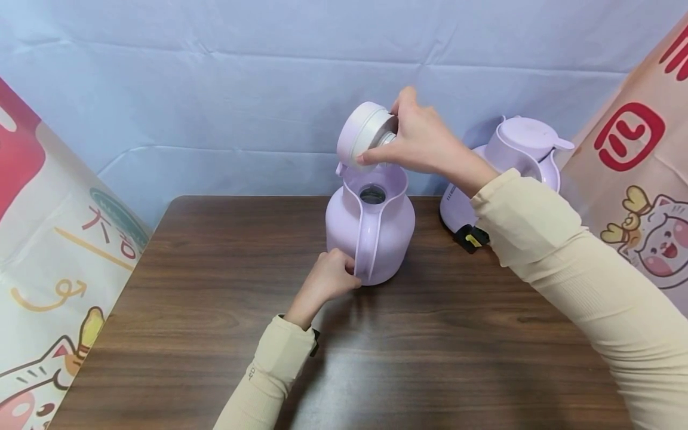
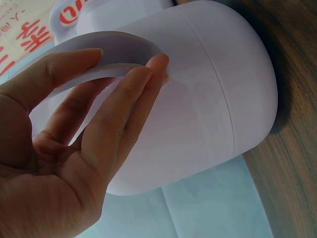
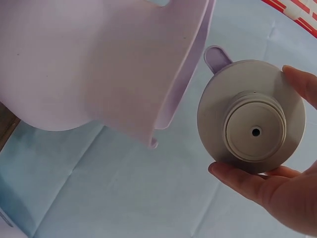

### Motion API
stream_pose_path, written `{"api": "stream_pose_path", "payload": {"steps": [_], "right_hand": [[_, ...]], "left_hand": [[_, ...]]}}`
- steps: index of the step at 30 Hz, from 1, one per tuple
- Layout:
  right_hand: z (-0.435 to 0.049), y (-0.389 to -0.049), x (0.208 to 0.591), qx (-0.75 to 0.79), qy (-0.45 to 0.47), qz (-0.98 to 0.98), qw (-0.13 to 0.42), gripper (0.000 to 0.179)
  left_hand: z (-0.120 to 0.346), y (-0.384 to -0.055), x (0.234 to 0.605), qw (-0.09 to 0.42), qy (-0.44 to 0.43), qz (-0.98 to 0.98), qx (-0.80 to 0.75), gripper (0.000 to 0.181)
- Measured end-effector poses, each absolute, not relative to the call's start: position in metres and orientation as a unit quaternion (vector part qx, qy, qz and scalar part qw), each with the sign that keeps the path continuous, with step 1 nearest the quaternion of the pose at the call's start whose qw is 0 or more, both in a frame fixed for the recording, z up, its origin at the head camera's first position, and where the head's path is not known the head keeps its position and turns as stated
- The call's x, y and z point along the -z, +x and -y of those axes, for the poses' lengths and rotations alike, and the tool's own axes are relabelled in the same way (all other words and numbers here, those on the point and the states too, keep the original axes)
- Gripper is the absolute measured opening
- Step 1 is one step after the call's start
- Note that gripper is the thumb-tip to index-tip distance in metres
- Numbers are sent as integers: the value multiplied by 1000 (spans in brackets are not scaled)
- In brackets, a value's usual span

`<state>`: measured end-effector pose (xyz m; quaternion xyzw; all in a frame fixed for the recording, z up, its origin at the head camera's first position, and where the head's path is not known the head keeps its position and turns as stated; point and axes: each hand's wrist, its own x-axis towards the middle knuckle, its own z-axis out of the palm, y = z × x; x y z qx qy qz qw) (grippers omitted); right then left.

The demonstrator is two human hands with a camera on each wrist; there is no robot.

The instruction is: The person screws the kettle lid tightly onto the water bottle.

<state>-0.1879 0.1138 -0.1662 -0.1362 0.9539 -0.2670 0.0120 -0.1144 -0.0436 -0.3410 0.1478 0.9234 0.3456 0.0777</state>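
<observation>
A lilac vacuum jug (image 1: 335, 224) stands upright on the table, its dark round mouth uncovered. My left hand (image 1: 331, 276) grips the lower part of the jug's handle (image 1: 368, 245), with thumb and fingers around it in the left wrist view. Above the jug, my right hand (image 1: 424, 134) holds the lid (image 1: 359, 132) by its edge, tilted on its side. In the right wrist view the underside of the lid (image 3: 255, 131) shows a white stepped plug with a small dark hole, and a lilac tab sticks out from its rim. The lid is apart from the jug's spout.
A second lilac jug (image 1: 518, 140) with its lid on stands at the back right, partly behind my right forearm. A black and yellow object (image 1: 472, 237) lies at its base. Pale blue cloth (image 1: 242, 107) hangs behind the wooden table (image 1: 215, 286), with printed banners (image 1: 653, 155) at both sides.
</observation>
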Motion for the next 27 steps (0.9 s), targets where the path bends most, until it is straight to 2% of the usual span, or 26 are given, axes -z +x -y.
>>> {"api": "stream_pose_path", "payload": {"steps": [27], "right_hand": [[-122,-189,184,265,-134,-954,48,81]], "left_hand": [[43,-112,339,85,140,-929,-333,34]]}}
